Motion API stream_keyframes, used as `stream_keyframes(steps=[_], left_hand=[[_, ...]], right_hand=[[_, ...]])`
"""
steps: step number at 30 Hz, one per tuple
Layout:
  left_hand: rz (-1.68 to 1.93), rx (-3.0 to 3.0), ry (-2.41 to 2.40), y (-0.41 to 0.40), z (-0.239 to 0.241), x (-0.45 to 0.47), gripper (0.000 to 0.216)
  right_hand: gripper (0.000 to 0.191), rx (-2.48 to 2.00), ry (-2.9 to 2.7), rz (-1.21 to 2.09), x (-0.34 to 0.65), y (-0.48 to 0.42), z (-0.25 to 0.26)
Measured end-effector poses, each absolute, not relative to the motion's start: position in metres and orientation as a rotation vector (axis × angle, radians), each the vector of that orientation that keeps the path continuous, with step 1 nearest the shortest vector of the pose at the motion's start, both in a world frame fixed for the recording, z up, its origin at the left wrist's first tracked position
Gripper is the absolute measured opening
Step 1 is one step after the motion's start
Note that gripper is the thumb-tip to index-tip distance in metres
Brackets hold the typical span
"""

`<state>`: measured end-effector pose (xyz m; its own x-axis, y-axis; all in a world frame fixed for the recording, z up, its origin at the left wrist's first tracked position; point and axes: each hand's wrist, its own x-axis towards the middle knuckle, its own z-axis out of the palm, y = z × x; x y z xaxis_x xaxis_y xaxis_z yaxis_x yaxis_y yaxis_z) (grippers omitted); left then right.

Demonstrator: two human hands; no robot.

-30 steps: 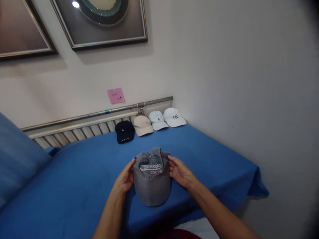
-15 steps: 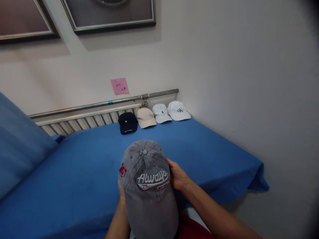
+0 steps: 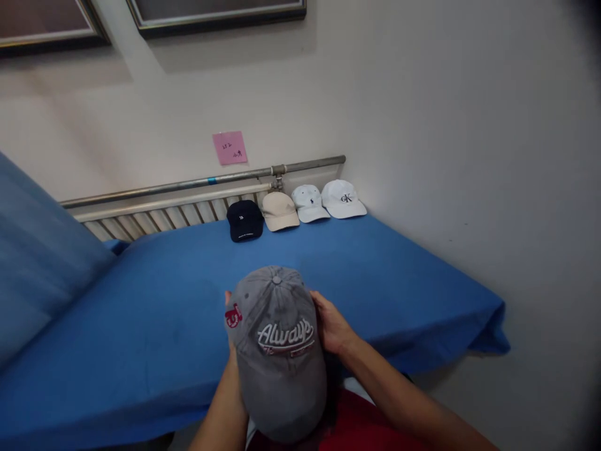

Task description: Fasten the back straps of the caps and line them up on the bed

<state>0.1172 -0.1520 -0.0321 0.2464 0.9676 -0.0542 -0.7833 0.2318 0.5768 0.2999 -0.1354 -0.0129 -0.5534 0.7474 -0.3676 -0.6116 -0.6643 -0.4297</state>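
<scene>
I hold a grey cap (image 3: 277, 351) with white "Always" lettering and a red patch, lifted above the near edge of the blue-covered bed (image 3: 141, 313). My right hand (image 3: 331, 326) grips the cap's right side, fingers curled on it. My left hand (image 3: 231, 357) is mostly hidden behind the cap's left side, holding it there. The brim points toward me.
Along the wall at the bed's far edge sit a navy cap (image 3: 244, 220), a beige cap (image 3: 280, 211), a pale blue cap (image 3: 309, 203) and a white cap (image 3: 343, 199). Behind them run a metal rail (image 3: 188, 184) and a radiator. A pink note (image 3: 230, 148) is stuck to the wall. A blue pillow (image 3: 37, 244) lies at left.
The grey cap has been lifted off the bed and brought closer to me, its crown now rounded out. The view has tilted downward.
</scene>
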Motion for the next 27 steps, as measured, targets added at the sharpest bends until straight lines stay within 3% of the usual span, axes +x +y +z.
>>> stream_keyframes(steps=[4, 10, 17, 27], left_hand=[[1.380, 0.295, 0.350, -0.154, -0.030, 0.114, 0.058], [1.416, 0.228, 0.317, -0.162, -0.032, 0.111, 0.043], [1.395, 0.253, 0.312, -0.159, -0.038, 0.111, 0.040], [1.327, 0.234, 0.443, -0.159, -0.039, 0.113, 0.055]], right_hand=[[0.021, -0.565, -0.374, 2.195, 0.304, -0.129, -0.016], [0.024, -0.531, -0.383, 2.133, 0.312, -0.116, -0.014], [0.020, -0.584, -0.371, 2.146, 0.307, -0.114, -0.020], [0.018, -0.656, -0.341, 2.103, 0.304, -0.107, -0.026]])
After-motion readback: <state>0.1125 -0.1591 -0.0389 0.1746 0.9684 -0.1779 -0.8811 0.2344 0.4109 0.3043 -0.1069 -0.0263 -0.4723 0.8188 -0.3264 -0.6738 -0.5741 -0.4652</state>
